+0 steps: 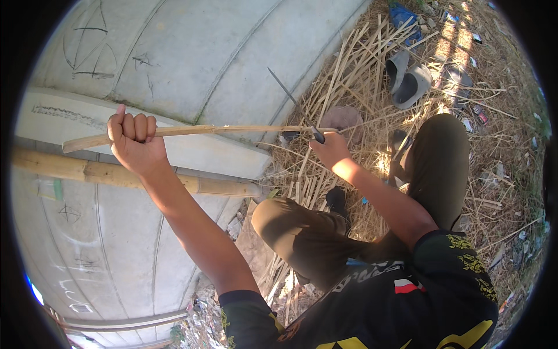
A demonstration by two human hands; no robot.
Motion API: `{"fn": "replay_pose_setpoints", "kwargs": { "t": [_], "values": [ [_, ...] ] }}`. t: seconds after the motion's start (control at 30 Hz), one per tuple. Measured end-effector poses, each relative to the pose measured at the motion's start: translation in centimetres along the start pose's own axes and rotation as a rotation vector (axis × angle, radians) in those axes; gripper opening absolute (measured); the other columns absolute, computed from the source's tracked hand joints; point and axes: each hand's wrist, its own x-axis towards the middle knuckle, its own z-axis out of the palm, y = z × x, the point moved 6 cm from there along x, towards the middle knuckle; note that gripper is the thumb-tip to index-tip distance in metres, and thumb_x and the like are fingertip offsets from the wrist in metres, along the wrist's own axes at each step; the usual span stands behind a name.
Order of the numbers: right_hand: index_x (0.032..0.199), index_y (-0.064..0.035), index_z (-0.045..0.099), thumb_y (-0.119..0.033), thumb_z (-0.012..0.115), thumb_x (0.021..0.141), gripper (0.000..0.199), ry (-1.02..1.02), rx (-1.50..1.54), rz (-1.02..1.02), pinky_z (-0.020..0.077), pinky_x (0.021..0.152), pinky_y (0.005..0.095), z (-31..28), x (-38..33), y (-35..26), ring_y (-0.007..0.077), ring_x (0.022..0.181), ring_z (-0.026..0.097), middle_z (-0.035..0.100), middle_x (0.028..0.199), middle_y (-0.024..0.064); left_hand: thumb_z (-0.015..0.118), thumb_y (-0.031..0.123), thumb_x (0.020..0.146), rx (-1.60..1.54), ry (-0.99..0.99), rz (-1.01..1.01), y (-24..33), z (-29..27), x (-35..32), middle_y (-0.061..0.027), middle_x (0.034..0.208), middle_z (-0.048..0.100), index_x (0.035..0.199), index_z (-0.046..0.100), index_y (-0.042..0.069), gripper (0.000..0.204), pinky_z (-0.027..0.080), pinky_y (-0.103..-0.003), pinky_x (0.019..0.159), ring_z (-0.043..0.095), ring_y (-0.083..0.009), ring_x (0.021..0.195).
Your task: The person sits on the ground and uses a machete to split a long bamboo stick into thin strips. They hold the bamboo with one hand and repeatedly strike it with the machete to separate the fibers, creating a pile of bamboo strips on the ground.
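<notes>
A long, thin bamboo strip (215, 129) stretches nearly level across the view, bowed slightly. My left hand (133, 136) is closed in a fist around it near its left end, thumb up, and a short tail sticks out beyond. Toward the other end, my right hand (332, 150) grips a knife (317, 135), whose dark part shows at the fingers and crosses the strip. A narrow grey blade-like length (282, 86) lines up with it, up and to the left; whether the two join is hard to tell. My fingers hide most of the handle.
A pale concrete wall (174, 52) with a ledge rises at left. Below the strip lies a thick bamboo pole (116, 175). Many split bamboo strips (343, 70) litter the straw-covered ground, near grey rubber boots (410, 81) and a blue plastic piece (404, 20). My bent legs (302, 232) are close.
</notes>
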Motion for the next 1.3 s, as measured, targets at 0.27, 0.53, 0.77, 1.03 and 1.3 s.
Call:
{"fn": "replay_pose_setpoints", "kwargs": {
  "t": [0.27,0.53,0.77,1.03,1.3],
  "values": [
    [0.066,-0.0004,0.055,-0.026,0.066,0.082,0.032,-0.054,0.544,0.130,0.0382,0.043,0.0325,3.1,-4.1,1.0,0.0150,0.045,0.049,0.049,0.054,0.0027,0.042,-0.004,0.086,-0.443,-0.866,-0.205,0.6,2.3,-0.6,0.0079,0.043,0.016,0.058,0.018,0.018,0.043,0.009,-0.024,0.037,0.009,-0.0053,0.036],
    [0.078,0.0000,0.057,-0.021,0.062,0.085,0.023,-0.265,0.183,0.246,0.0384,0.040,0.0393,2.7,-3.2,-1.5,0.0194,0.041,0.049,0.052,0.054,0.0075,0.046,0.001,0.084,-0.489,-0.749,-0.214,0.5,-0.5,-0.1,0.0082,0.042,0.018,0.056,0.018,0.020,0.044,0.011,-0.023,0.038,0.011,-0.0049,0.035],
    [0.085,0.0008,0.057,-0.021,0.058,0.090,0.023,0.011,0.103,-0.233,0.0440,0.056,0.0379,-3.8,-5.6,-11.1,0.0243,0.058,0.059,0.056,0.059,0.0127,0.054,0.015,0.087,-0.109,-0.016,-0.254,-3.1,-2.2,-1.2,0.0028,0.053,0.018,0.058,0.023,0.017,0.043,0.017,-0.029,0.044,0.014,-0.0107,0.047],
    [0.078,-0.0010,0.055,-0.018,0.059,0.087,0.020,-0.008,0.483,0.020,0.0365,0.052,0.0312,-3.5,-4.7,-8.9,0.0089,0.057,0.044,0.049,0.060,0.0013,0.056,0.021,0.086,-0.080,0.092,-0.283,-4.9,-0.2,-2.1,0.0023,0.050,0.017,0.057,0.019,0.017,0.047,0.013,-0.030,0.045,0.013,-0.0114,0.047],
    [0.079,-0.0026,0.052,-0.017,0.057,0.095,0.022,0.341,0.633,-0.303,0.0336,0.051,0.0302,-6.3,-5.3,-9.8,0.0042,0.056,0.039,0.043,0.057,-0.0017,0.053,0.018,0.091,-0.127,-0.264,-0.259,-5.8,1.7,-2.3,0.0032,0.049,0.011,0.058,0.015,0.017,0.050,0.007,-0.032,0.045,0.005,-0.0106,0.046]
  ]
}}
